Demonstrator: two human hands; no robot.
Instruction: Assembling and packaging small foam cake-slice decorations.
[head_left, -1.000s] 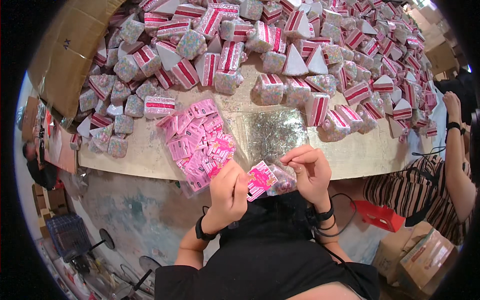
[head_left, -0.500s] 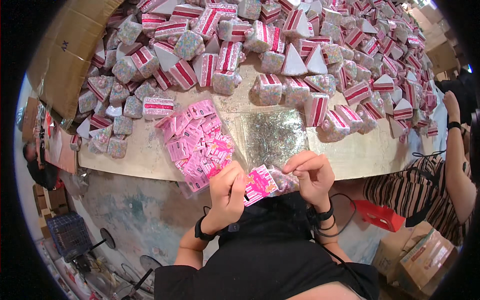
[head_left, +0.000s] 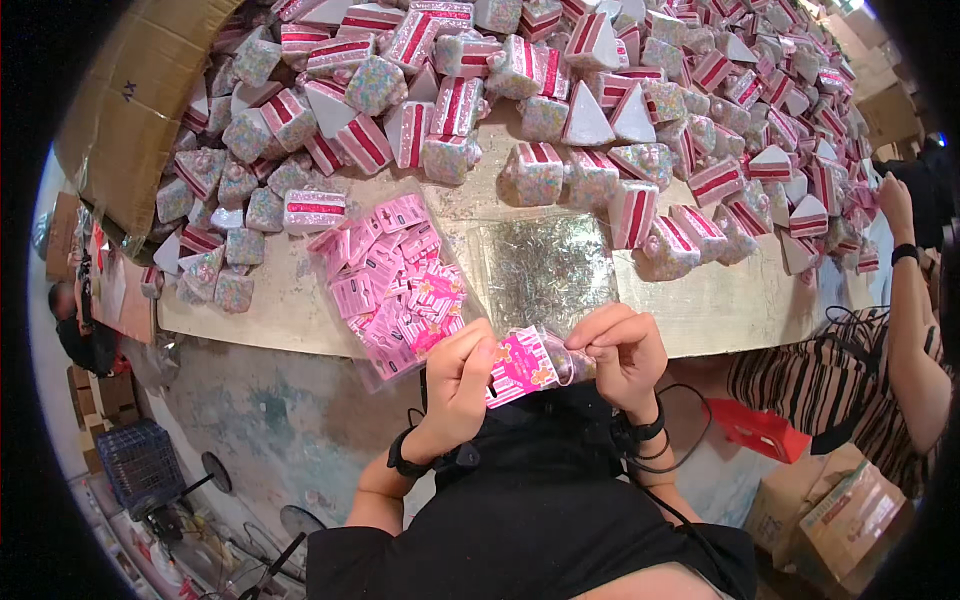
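Card [head_left: 523, 366], striped pink and white, held by the left hand [head_left: 458, 385] in front of the counter [head_left: 250, 312].

Compared with a second ago, the card has been turned slightly clockwise, and the right hand [head_left: 630, 362] has been lowered a little. Its thumb and fingertips are drawn together beside a speckled piece [head_left: 578, 372], partly hidden by the card; whether anything is pinched there cannot be told. The card's left end is clasped between left thumb and curled fingers. Both forearms are angled inward. A bag of pink cards [head_left: 395, 290] is seen lying on the counter, apparently unmoved.
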